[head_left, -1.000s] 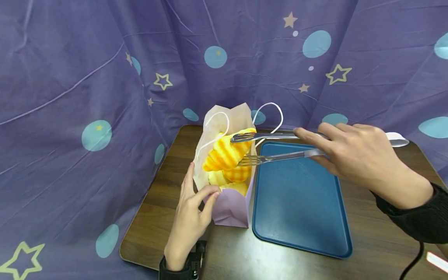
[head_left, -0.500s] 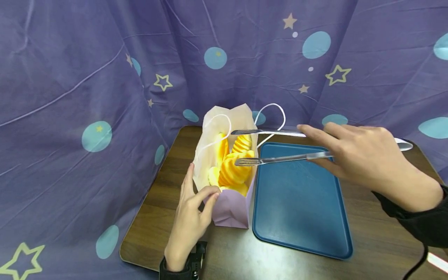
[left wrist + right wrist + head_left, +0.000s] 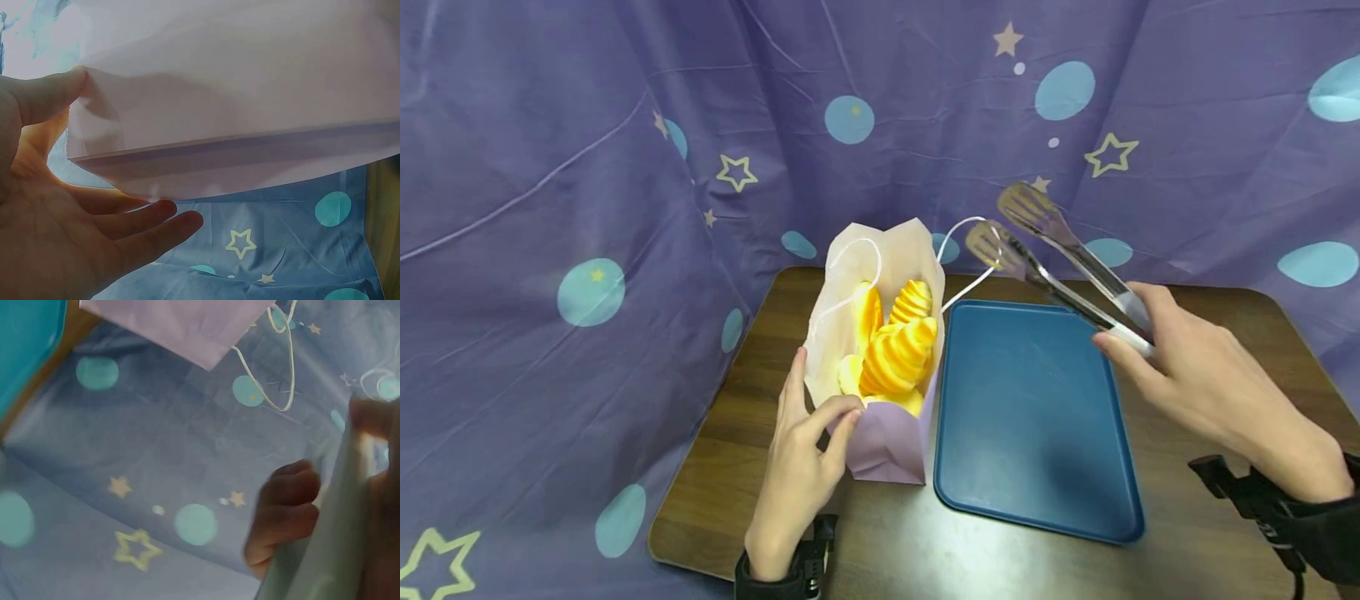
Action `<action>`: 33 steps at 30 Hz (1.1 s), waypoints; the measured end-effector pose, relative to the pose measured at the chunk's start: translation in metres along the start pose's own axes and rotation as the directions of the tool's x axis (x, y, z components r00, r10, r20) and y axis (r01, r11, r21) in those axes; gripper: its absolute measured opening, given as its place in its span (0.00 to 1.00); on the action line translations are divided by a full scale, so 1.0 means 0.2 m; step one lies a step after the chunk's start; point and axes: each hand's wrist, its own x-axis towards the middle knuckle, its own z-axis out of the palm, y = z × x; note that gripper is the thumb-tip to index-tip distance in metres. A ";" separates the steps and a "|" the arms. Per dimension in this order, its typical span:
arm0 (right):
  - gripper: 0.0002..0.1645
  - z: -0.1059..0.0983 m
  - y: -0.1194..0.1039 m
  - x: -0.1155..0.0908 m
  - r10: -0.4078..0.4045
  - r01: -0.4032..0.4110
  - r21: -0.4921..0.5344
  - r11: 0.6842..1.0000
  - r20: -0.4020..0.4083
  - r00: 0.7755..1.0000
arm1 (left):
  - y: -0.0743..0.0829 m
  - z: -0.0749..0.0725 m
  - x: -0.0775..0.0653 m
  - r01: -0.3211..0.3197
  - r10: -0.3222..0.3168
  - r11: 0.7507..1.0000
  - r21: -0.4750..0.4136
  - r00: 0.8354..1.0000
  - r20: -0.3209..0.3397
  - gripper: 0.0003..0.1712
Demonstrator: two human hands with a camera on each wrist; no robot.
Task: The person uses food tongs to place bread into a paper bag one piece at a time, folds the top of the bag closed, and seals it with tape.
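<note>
A purple paper bag [image 3: 889, 446] with a pale inside stands on the table, several yellow-orange breads in it. On top lies a croissant-like bread [image 3: 898, 357]. My left hand [image 3: 801, 467] pinches the bag's near rim between thumb and finger, other fingers along its left side; the left wrist view shows the thumb on the bag wall [image 3: 237, 106]. My right hand [image 3: 1210, 383] holds metal tongs [image 3: 1075, 275] up over the tray's far end, slotted tips apart with nothing between them. In the right wrist view the fingers curl round the blurred tongs [image 3: 325, 531].
A blue tray [image 3: 1030, 417] lies flat right of the bag on the wooden table [image 3: 715, 467]. White cord handles [image 3: 966, 287] stick out from the bag. A purple curtain [image 3: 887, 183] with stars and dots hangs behind and to the left.
The tongs let the top bread drop into the bag, then moved up and right, out of it, and turned their tips upward. My left hand stays on the rim.
</note>
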 end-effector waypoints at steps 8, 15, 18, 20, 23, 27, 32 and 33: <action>0.48 0.26 0.18 -0.04 0.234 -0.286 0.107 0.952 0.348 0.908 | 0.02 -0.01 0.00 0.002 -0.002 1.000 0.008 1.000 0.015 0.03; 0.50 0.54 0.27 -0.07 0.284 -0.364 0.080 0.928 0.479 0.831 | 0.03 0.00 0.00 -0.010 0.009 1.000 0.011 1.000 0.019 0.03; 0.47 0.63 0.30 -0.07 0.313 -0.389 0.052 0.920 0.501 0.807 | 0.02 -0.01 0.00 -0.005 0.005 1.000 0.015 1.000 0.027 0.03; 0.46 0.67 0.31 -0.08 0.338 -0.406 0.025 0.914 0.508 0.792 | 0.02 -0.01 0.00 0.002 -0.003 1.000 0.013 0.999 0.036 0.02; 0.42 0.72 0.33 -0.09 0.360 -0.409 -0.011 0.912 0.498 0.789 | 0.02 -0.01 0.00 0.011 -0.011 1.000 0.011 0.999 0.042 0.02; 0.35 0.77 0.33 -0.10 0.365 -0.383 -0.055 0.922 0.451 0.814 | 0.02 -0.01 0.01 0.010 -0.010 1.000 0.015 0.999 0.037 0.02; 0.31 0.82 0.32 -0.12 0.366 -0.343 -0.131 0.930 0.378 0.850 | 0.01 -0.01 0.01 0.005 -0.006 1.000 0.018 1.000 0.025 0.04; 0.31 0.82 0.31 -0.12 0.365 -0.336 -0.142 0.931 0.365 0.857 | 0.01 -0.01 0.01 0.009 -0.009 1.000 0.018 1.000 0.025 0.04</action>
